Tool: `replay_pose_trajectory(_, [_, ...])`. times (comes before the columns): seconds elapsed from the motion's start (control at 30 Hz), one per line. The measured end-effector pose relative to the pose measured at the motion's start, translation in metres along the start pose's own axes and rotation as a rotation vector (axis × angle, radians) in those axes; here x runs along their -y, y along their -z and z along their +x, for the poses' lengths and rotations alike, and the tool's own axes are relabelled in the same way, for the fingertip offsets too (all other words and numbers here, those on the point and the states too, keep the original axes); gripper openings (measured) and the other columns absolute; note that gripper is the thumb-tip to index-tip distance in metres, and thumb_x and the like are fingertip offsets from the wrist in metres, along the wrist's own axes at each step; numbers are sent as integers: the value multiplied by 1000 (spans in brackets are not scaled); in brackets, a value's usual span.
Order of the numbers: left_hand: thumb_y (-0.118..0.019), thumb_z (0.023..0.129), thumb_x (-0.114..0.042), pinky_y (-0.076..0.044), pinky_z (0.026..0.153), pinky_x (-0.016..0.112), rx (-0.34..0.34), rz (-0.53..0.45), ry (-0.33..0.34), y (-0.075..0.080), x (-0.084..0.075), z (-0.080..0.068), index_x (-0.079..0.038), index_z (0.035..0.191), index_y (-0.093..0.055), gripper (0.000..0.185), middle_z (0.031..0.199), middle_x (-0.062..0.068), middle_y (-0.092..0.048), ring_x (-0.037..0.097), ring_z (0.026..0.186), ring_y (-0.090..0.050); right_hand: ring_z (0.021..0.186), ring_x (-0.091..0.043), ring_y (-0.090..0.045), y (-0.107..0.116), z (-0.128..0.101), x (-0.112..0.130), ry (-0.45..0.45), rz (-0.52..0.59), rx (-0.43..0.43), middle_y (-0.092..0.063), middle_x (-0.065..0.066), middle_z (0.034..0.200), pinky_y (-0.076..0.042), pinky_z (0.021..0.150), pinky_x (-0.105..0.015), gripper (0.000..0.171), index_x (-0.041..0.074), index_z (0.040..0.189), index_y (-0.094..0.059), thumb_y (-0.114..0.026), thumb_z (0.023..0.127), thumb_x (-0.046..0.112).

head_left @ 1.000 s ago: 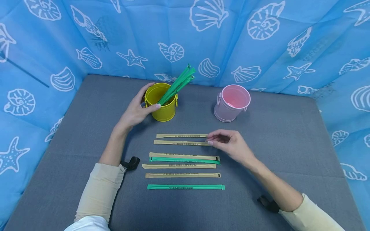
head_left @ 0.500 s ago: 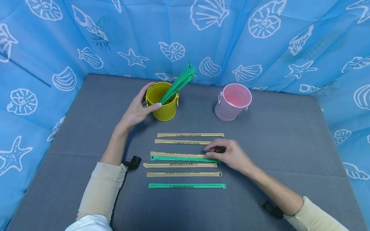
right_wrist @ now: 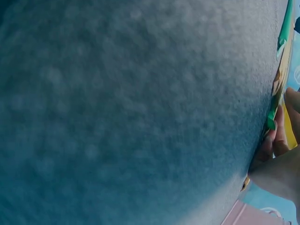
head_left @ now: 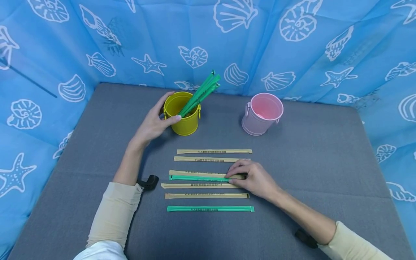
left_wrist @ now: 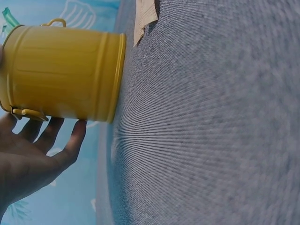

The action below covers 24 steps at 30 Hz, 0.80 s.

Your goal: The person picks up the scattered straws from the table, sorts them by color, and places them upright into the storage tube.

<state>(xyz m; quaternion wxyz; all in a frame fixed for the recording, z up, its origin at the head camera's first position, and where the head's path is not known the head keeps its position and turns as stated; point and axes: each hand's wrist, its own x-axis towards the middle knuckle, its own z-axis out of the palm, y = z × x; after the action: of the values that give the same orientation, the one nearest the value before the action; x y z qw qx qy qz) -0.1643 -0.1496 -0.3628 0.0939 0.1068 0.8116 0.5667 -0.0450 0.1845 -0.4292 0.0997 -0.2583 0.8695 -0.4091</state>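
My left hand (head_left: 152, 124) holds a small yellow bucket (head_left: 186, 126), thumb at the rim and fingers round the far side. Several green wrapped straws (head_left: 201, 94) lean out of it to the right. In the left wrist view, fingertips touch the yellow bucket (left_wrist: 61, 70) beside its handle. My right hand (head_left: 256, 180) pinches the right part of a green wrapped straw (head_left: 198, 178), which lies against a beige wrapped straw (head_left: 195, 173). The fingers cover part of both. In the right wrist view, a green straw end (right_wrist: 271, 120) shows at the fingertips.
A pink bucket (head_left: 256, 124) stands at the back right with something pale inside. Two beige straws (head_left: 211, 159) lie behind the pinched one. Nearer are two more beige straws (head_left: 208, 196) and a green straw (head_left: 209, 208). A blue curtain (head_left: 195, 32) borders the grey table (head_left: 308, 144).
My right hand has moved from the ends of the two far beige straws toward me and slightly left, onto the green straw, and now pinches it. The left hand stays on the yellow bucket.
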Motion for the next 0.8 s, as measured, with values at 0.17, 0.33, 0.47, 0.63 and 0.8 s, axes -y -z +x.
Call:
replay_pose_trajectory(0.17, [-68,94,-12,-30,110,53,1,-5,-11,-1,1,1,-12,157,-26,76,152,16,-39,32,136,-37,93,-8,-57,-5,0,0,9,-66,-14,-64,12,98,-47,77,-30,17,21,93,-81,-86,78,14])
replay_pose_trajectory(0.33, [-68,94,-12,-29,111,54,1,-1,-11,-1,1,1,-11,157,-25,76,152,16,-38,33,136,-37,94,-9,-54,-9,0,1,29,-127,-44,-62,11,97,-44,81,-34,19,23,92,-80,-88,75,17])
replay_pose_trajectory(0.47, [-68,94,-12,-28,111,53,1,-3,-9,0,0,1,-12,157,-25,76,152,16,-38,33,136,-37,93,-10,-54,-12,1,1,49,-168,-73,-62,11,97,-42,85,-36,18,25,89,-80,-89,75,21])
replay_pose_trajectory(0.63, [-68,94,-12,-28,111,53,1,-11,-14,0,0,1,-12,157,-26,76,151,16,-39,32,136,-37,91,-9,-56,-14,2,2,54,-157,-113,-63,12,93,-43,86,-36,12,22,84,-80,-88,76,18])
replay_pose_trajectory(0.8, [-68,94,-12,-28,111,53,1,-2,-19,-1,0,1,-12,157,-26,76,151,16,-39,33,136,-37,92,-9,-58,-15,2,3,42,-145,-135,-65,11,93,-45,86,-35,10,20,82,-80,-87,77,15])
